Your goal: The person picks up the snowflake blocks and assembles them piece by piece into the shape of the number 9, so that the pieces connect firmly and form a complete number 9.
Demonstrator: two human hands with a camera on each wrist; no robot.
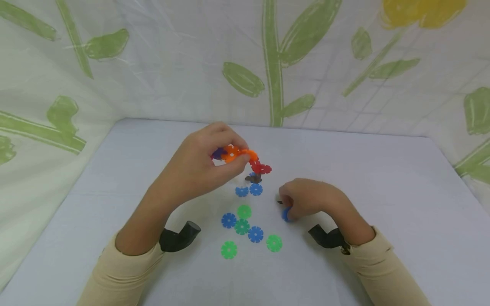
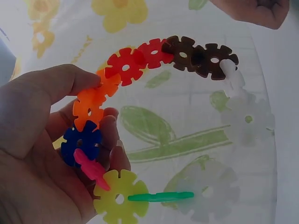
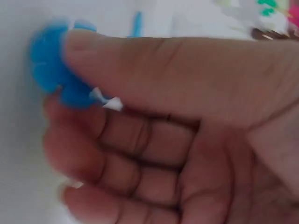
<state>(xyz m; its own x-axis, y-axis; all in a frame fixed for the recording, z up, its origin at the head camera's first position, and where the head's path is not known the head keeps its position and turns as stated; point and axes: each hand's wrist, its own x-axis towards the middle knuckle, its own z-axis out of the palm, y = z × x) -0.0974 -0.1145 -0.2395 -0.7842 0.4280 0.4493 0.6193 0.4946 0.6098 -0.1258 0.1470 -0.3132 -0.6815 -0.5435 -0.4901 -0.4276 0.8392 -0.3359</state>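
My left hand (image 1: 200, 161) holds a curved chain of slotted flower-shaped plastic discs (image 2: 117, 70) above the table, thumb and fingers gripping it at the orange discs (image 2: 88, 100). In the left wrist view the chain runs through brown, red, orange, dark blue, pink, yellow and green, with whitish see-through discs (image 2: 254, 123) towards the ends. To the right, low over the tabletop, my right hand (image 1: 308, 197) pinches a blue slotted disc (image 3: 46, 58) between thumb and fingers. A small white bit (image 3: 112, 102) shows beside that disc; what it belongs to is unclear.
Several loose discs lie on the white table (image 1: 383, 191) between the hands, including a blue disc (image 1: 255, 234), a light green disc (image 1: 229, 250) and a darker green disc (image 1: 242, 227). A white curtain (image 1: 172, 76) with painted plants stands behind. Black curved mounts (image 1: 180, 238) sit at both wrists.
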